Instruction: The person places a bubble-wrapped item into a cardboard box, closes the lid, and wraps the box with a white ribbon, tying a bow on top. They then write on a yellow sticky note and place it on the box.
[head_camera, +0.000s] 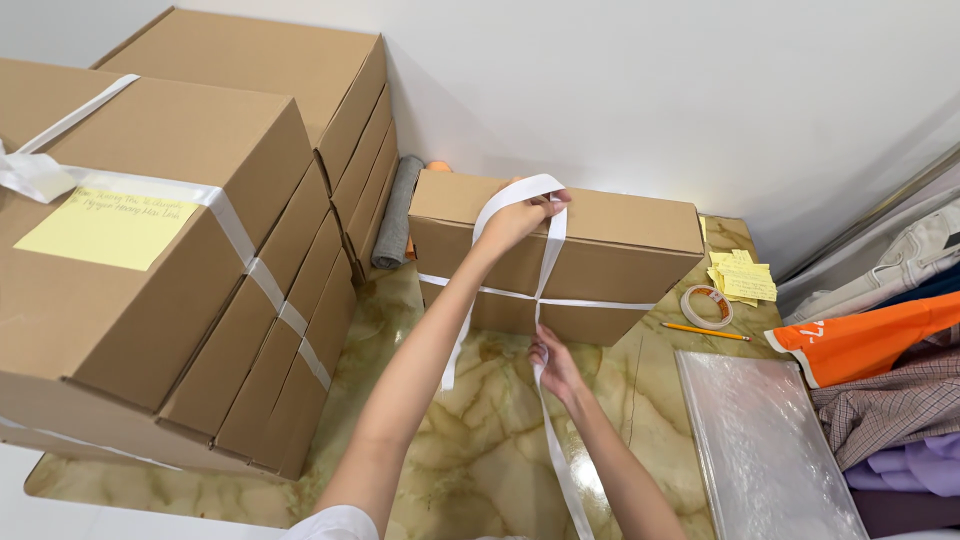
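A cardboard box (600, 250) sits on the marble floor (470, 450), close to the white wall. A white ribbon (545, 300) goes around the box and crosses on its front side. The left hand (515, 222) is up on the top edge of the box, with its fingers pinched on a loop of the ribbon. The right hand (555, 365) is down low in front of the box, closed around the long ribbon tail. On the left stands a stack of boxes (200, 260) tied the same way. A tape roll (706, 305), a pencil (705, 331) and yellow notes (742, 277) lie to the right.
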